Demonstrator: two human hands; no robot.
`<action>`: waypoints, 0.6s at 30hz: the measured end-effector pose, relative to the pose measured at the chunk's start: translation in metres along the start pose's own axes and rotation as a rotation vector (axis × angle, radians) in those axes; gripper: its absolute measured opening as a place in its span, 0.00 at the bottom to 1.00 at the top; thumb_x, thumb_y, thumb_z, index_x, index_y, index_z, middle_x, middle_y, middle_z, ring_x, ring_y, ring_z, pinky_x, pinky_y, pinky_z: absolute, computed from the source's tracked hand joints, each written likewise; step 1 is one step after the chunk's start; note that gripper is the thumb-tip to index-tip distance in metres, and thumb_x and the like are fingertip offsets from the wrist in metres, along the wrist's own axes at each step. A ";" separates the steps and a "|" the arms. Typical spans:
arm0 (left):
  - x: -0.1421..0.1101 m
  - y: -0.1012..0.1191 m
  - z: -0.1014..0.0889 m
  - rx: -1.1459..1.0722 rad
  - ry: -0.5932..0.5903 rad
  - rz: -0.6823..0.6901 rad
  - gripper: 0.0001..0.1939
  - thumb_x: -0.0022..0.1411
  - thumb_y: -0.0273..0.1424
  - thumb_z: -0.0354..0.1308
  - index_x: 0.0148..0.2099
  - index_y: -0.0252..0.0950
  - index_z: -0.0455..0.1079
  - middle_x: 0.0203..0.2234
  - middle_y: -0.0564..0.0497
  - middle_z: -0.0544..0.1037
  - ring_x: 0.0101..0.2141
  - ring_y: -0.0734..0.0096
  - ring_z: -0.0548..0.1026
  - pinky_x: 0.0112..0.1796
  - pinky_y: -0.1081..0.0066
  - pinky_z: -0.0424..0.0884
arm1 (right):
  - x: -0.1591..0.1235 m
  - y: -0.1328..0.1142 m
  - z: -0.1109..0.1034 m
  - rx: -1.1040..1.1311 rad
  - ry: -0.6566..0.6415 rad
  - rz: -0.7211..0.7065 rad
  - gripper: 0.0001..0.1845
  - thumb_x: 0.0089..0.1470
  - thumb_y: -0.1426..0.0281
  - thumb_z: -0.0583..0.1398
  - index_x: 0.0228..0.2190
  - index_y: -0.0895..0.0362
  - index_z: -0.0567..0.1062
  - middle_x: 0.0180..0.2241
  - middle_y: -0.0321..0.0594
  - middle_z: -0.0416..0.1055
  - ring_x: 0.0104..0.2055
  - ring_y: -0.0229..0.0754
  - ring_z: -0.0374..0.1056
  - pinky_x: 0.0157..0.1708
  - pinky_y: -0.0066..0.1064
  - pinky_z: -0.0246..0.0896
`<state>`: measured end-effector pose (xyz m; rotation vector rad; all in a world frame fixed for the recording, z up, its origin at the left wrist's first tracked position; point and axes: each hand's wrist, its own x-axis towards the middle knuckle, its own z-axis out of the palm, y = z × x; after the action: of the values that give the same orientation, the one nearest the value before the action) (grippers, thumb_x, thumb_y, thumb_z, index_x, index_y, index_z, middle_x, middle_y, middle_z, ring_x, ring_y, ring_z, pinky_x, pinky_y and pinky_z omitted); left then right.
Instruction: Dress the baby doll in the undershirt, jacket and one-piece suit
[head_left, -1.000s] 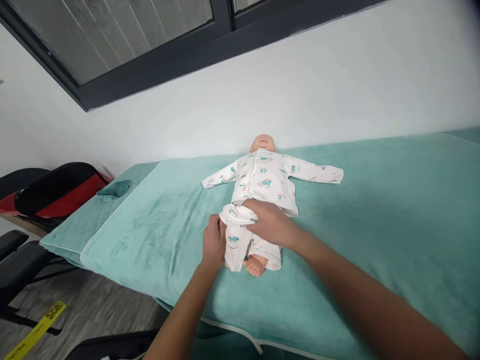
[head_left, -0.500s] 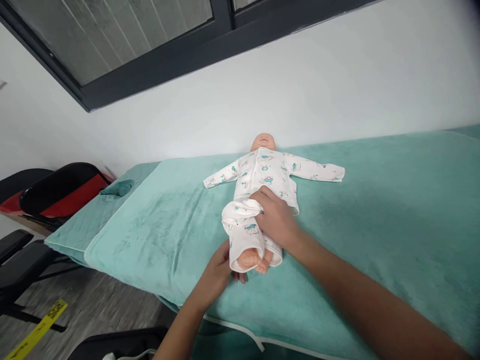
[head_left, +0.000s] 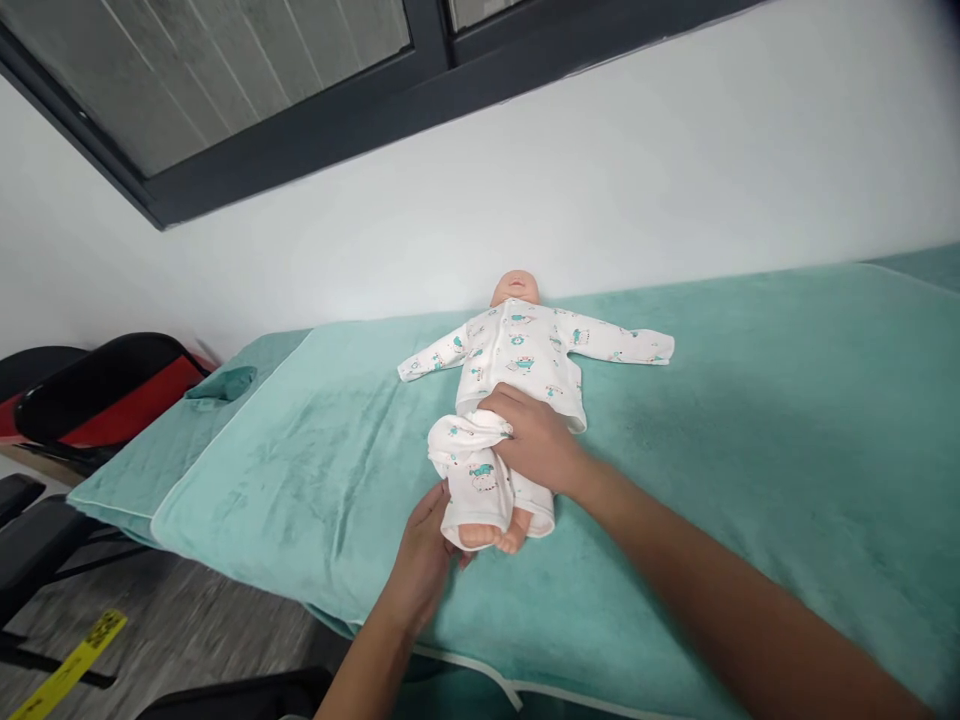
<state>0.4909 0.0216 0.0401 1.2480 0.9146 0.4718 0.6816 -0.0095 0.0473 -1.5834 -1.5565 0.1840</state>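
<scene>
A baby doll lies on its back on a teal towel, dressed in a white printed top and matching white trousers. My right hand is closed on the bunched waistband of the trousers at the doll's hips. My left hand cups the doll's bare feet from below, fingers curled round the left trouser cuff. The doll's sleeves are spread out to both sides.
The towel covers a padded table that runs along a white wall under a dark-framed window. A small folded teal cloth lies at the table's far left. Black and red chairs stand to the left, over a grey floor.
My left hand slid from beside the trouser waist down to the doll's feet. The left trouser leg now covers the leg to the foot. My right hand stayed at the waistband.
</scene>
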 end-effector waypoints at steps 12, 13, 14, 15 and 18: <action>0.049 0.015 -0.016 0.344 0.272 0.270 0.08 0.52 0.34 0.58 0.35 0.37 0.67 0.28 0.53 0.74 0.31 0.68 0.71 0.33 0.70 0.66 | 0.000 -0.011 -0.025 0.009 -0.159 -0.001 0.11 0.55 0.71 0.59 0.42 0.49 0.72 0.43 0.34 0.71 0.43 0.40 0.68 0.35 0.31 0.57; 0.050 0.021 -0.019 0.336 0.324 0.283 0.09 0.51 0.33 0.59 0.36 0.37 0.67 0.28 0.53 0.74 0.31 0.68 0.71 0.33 0.71 0.66 | 0.001 -0.011 -0.029 0.069 -0.155 -0.006 0.10 0.56 0.67 0.60 0.42 0.49 0.72 0.43 0.34 0.71 0.43 0.40 0.68 0.37 0.31 0.59; 0.051 0.028 -0.020 0.330 0.372 0.311 0.10 0.50 0.33 0.59 0.37 0.37 0.67 0.30 0.53 0.74 0.31 0.69 0.71 0.33 0.71 0.66 | 0.001 -0.010 -0.033 0.106 -0.122 0.001 0.10 0.57 0.63 0.61 0.42 0.50 0.71 0.43 0.34 0.71 0.42 0.40 0.68 0.39 0.32 0.60; 0.053 0.036 -0.021 0.333 0.391 0.342 0.12 0.50 0.33 0.60 0.39 0.37 0.68 0.32 0.52 0.74 0.32 0.69 0.71 0.33 0.71 0.67 | 0.002 -0.008 -0.036 0.095 -0.065 0.022 0.11 0.58 0.61 0.60 0.41 0.51 0.71 0.42 0.35 0.71 0.42 0.41 0.68 0.39 0.33 0.60; 0.065 0.059 -0.012 0.410 0.273 0.395 0.15 0.53 0.35 0.60 0.43 0.38 0.70 0.41 0.48 0.75 0.37 0.65 0.73 0.36 0.68 0.69 | 0.003 -0.002 -0.034 -0.220 0.109 0.123 0.11 0.58 0.61 0.60 0.39 0.54 0.70 0.42 0.42 0.70 0.42 0.47 0.65 0.35 0.36 0.59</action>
<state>0.5287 0.0944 0.0735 1.7841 1.0287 0.8105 0.7033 -0.0236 0.0702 -1.8311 -1.4345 -0.0072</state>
